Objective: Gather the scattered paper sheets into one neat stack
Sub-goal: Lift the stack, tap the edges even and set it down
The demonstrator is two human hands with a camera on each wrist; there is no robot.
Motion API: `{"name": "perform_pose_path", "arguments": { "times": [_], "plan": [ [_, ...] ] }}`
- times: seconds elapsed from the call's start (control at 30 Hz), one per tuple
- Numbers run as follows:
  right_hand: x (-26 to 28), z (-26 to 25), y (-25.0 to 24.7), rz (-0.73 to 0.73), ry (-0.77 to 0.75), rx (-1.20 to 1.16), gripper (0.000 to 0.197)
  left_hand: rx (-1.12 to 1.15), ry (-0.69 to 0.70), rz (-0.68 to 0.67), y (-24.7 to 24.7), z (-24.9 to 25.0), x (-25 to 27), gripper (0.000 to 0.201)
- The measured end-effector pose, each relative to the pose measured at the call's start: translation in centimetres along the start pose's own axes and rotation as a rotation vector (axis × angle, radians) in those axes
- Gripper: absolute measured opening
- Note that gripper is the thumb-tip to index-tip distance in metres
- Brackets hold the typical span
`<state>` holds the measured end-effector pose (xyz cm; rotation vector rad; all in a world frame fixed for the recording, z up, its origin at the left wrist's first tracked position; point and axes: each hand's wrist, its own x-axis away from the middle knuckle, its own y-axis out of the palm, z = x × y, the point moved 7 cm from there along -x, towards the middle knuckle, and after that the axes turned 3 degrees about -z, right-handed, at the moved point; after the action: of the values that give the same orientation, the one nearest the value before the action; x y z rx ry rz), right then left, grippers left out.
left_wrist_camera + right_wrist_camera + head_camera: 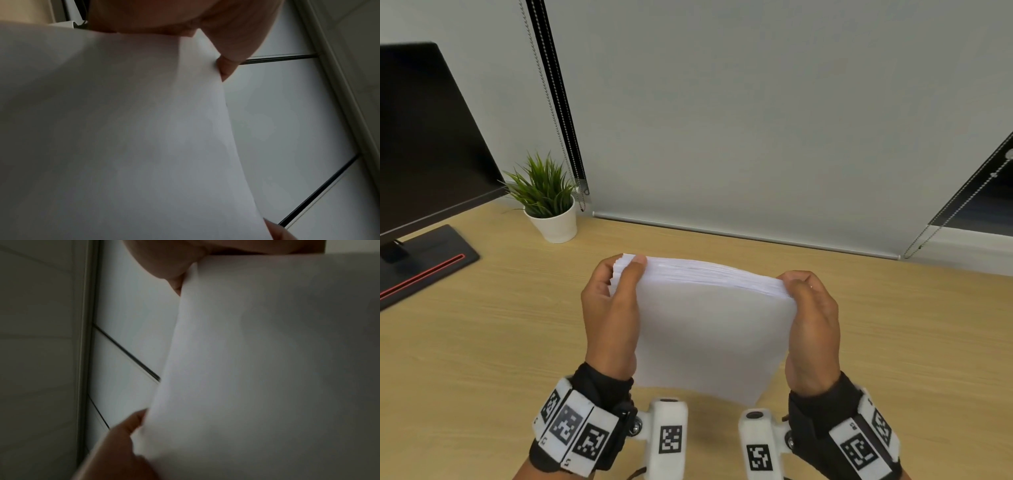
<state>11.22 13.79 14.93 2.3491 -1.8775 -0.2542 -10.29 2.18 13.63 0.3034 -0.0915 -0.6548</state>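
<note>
The left hand (610, 313) holds one side of the paper stack (710, 329), with its thumb on the front and its fingers curled behind. The right hand (812, 329) holds the other side the same way. The stack stands up on its bottom edge on the wooden desk (914, 342), between the two hands. Behind the stack and to its left sits a little green plant (544, 192) in a white pot. Farther left of the stack is a dark monitor (428, 137).
</note>
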Motion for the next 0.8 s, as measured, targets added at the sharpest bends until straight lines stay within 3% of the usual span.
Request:
{"name": "perform_pose_path", "arguments": {
  "times": [0.2,0.53,0.7,0.8],
  "plan": [
    [0.01,0.24,0.32,0.018,0.034,-0.037,0.030,-0.042,0.004,0.030,0.01,0.17,0.02,0.034],
    [-0.09,0.27,0.42,0.018,0.031,-0.029,0.031,-0.004,-0.072,0.082,-0.32,-0.18,-0.21,0.038],
    [-0.20,0.08,0.46,0.008,0.006,-0.039,0.030,-0.033,-0.044,0.023,-0.34,0.03,-0.50,0.049],
    [-0.14,0.06,0.74,-0.022,0.027,-0.066,0.030,-0.045,0.006,-0.072,0.21,0.22,-0.46,0.045]
  ]
}}
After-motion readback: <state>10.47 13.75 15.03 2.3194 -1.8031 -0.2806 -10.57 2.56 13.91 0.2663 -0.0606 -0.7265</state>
